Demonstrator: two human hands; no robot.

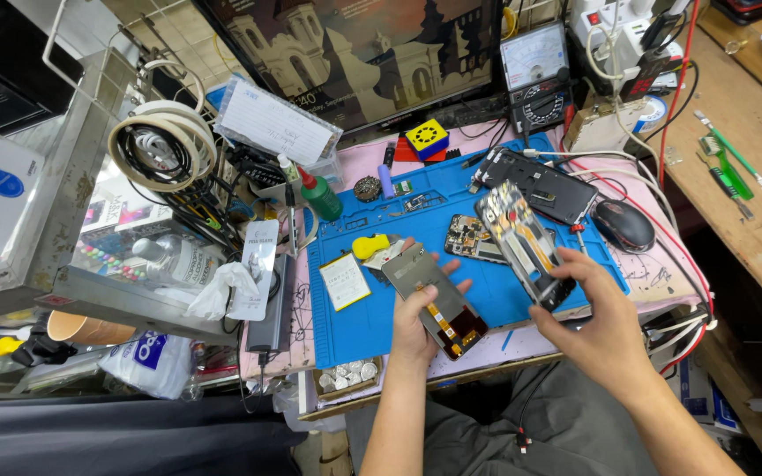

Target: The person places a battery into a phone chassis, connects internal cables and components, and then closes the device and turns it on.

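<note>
The left hand was closed around a detached phone screen panel, grey back upward with an orange flex strip running down it, fingers curled over its far edge and palm beneath; the panel hung just above the near edge of the blue work mat; the right hand was clamped on the lower end of an opened phone frame, thumb on one side and fingers on the other, the frame tilted up and away from it with its inner parts showing; the two pieces were near each other but apart.

Just beyond the left hand lay a yellow tool and, to its left, a flat white battery; between the hands, further off, sat a small circuit board; beyond the right hand rested a second dark phone body, and to its right a black mouse; a green-capped bottle stood well beyond the left hand; at the back of the bench stood a multimeter and a monitor.
</note>
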